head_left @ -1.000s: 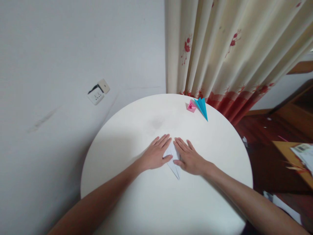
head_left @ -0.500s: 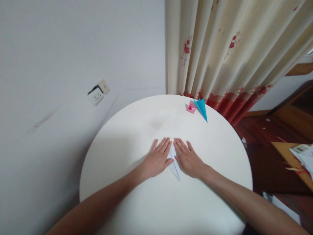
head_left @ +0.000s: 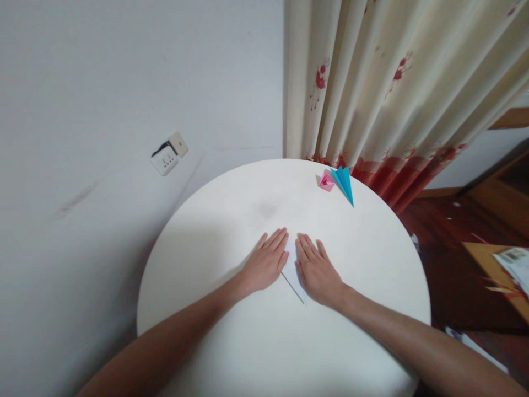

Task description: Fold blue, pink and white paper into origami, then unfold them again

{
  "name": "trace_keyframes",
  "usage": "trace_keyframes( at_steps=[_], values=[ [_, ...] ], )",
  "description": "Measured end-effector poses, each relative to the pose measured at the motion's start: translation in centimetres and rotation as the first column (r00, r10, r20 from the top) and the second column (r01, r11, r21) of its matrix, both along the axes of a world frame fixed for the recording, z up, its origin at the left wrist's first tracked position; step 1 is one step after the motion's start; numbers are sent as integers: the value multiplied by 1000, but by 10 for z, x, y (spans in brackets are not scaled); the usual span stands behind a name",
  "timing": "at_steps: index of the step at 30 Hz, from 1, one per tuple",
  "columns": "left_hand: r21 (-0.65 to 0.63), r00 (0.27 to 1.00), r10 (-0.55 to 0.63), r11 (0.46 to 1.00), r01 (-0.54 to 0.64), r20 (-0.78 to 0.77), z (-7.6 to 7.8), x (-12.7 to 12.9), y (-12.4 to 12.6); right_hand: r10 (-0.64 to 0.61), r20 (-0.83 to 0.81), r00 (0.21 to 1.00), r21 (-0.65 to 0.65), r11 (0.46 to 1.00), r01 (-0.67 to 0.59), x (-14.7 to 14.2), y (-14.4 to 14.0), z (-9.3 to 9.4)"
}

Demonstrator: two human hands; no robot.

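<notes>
Your left hand [head_left: 265, 266] has just tucked its thumb back, and the paper's [head_left: 291, 274] centre line no longer shows (likely folded over). Paper's mid-table [head_left: 256, 342], tip at 5 o'clock. You're pressing flat: left at its 10, right hand [head_left: 317, 274] at 3, little fingers splayed.

The left hand [head_left: 266, 263] and right hand [head_left: 319, 275] are seen bare, slender-fingered; the left forearm [head_left: 185, 325] and right forearm [head_left: 397, 326], also bare, are tapered toward the wrists [head_left: 238, 285].
</notes>
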State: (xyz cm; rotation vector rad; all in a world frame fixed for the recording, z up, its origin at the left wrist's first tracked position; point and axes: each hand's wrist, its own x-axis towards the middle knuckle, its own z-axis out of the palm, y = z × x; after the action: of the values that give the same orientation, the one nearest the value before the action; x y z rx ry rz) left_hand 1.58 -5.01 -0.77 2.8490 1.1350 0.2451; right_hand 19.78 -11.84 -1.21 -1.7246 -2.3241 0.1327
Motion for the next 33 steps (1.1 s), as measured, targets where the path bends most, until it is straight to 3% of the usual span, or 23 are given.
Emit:
trace_keyframes(
  at_steps=[5, 10, 14, 27, 33],
  values=[
    [-1, 991, 120, 993, -120, 58, -4, -8, 23, 4, -11, 1000, -17, 1000, -4, 2, 0, 1],
    [-10, 962, 193, 981, -194, 194, 12, -12, 20, -20, -48, 999, -36, 999, 19, 3, 2, 3],
    [-83, 965, 184, 982, -171, 185, 23, -10, 3, -40, -103, 994, -18, 999, 38, 6, 6, 6],
    [-245, 944, 237, 953, -179, 230, 19, -3, -1, -39, -427, 903, -1, 999, 42, 18, 13, 8],
    [-289, 887, 203, 954, -83, 414, 16, -1, 3, -39, -552, 833, -2, 999, 45, 16, 16, 9]
  ],
)
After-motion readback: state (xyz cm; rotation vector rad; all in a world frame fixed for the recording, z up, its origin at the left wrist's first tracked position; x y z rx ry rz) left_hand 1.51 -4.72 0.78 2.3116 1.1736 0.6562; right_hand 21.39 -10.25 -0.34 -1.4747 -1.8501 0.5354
